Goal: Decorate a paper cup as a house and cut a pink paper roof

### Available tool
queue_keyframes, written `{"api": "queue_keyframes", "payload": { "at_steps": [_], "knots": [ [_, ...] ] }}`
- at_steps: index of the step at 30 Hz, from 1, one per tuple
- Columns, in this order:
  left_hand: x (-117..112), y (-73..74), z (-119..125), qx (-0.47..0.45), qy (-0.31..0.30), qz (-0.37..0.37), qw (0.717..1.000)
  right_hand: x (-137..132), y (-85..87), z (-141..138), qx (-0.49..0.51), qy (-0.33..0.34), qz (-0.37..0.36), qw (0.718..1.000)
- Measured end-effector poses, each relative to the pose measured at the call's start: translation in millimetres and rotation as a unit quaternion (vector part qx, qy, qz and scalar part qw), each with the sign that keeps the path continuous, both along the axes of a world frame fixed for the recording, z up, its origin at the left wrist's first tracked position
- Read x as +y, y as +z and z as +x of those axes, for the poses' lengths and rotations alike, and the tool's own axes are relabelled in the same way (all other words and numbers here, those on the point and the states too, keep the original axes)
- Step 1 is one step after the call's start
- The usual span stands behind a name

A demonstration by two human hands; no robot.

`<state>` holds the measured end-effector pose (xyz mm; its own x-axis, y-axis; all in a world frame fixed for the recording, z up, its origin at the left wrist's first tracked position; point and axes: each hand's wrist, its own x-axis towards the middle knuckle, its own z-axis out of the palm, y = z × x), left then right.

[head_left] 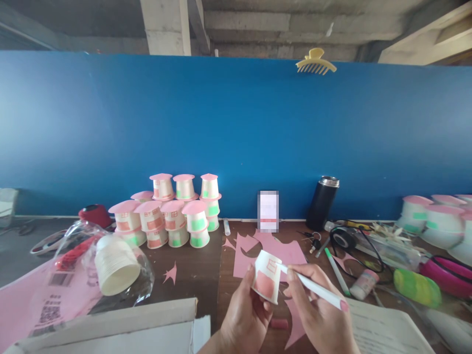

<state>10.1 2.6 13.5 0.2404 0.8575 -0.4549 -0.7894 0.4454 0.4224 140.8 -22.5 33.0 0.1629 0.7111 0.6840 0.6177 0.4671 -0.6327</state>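
My left hand (248, 314) is closed round a small white paper cup (266, 275), tilted with its rim downward. A pink door shape and a pink window outline are drawn on the cup's side. In my right hand (320, 305) is a white felt-tip marker (319, 289) with a pink end; its tip meets the cup at the window drawing. Under the hands lies a pink marker cap (279, 323). Pink paper with rounded cut-outs (291, 253) is spread on the brown table behind the cup.
Stacked cups with pink paper roofs (177, 221) stand at the back left. Plain nested cups (117, 265) lie in clear plastic wrap. A black thermos (322, 202), a green marker (337, 272), a glue bottle (365, 284) and an open notebook (383, 324) are on the right.
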Motion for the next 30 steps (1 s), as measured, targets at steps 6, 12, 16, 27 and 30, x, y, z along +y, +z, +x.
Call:
{"api": "queue_keyframes", "payload": {
  "at_steps": [6,12,16,27,30],
  "knots": [
    [0.2,1.4,0.6,-0.025,0.002,-0.02,0.999,0.4,-0.3,0.2,-0.006,0.001,0.005,1.0],
    [-0.6,2.7,0.5,-0.026,-0.004,-0.019,0.999,1.4,-5.1,3.3,-0.005,0.006,-0.012,1.0],
    [-0.8,2.9,1.0,-0.029,0.0,-0.012,1.0,1.1,-7.0,4.9,-0.005,0.0,-0.024,1.0],
    [-1.5,-0.3,1.1,-0.031,0.002,-0.01,0.999,3.0,-7.0,4.5,-0.003,0.016,-0.024,1.0],
    [-0.7,0.1,1.3,-0.034,0.002,-0.01,0.999,2.6,-6.4,3.6,-0.005,0.018,-0.023,1.0]
  ]
}}
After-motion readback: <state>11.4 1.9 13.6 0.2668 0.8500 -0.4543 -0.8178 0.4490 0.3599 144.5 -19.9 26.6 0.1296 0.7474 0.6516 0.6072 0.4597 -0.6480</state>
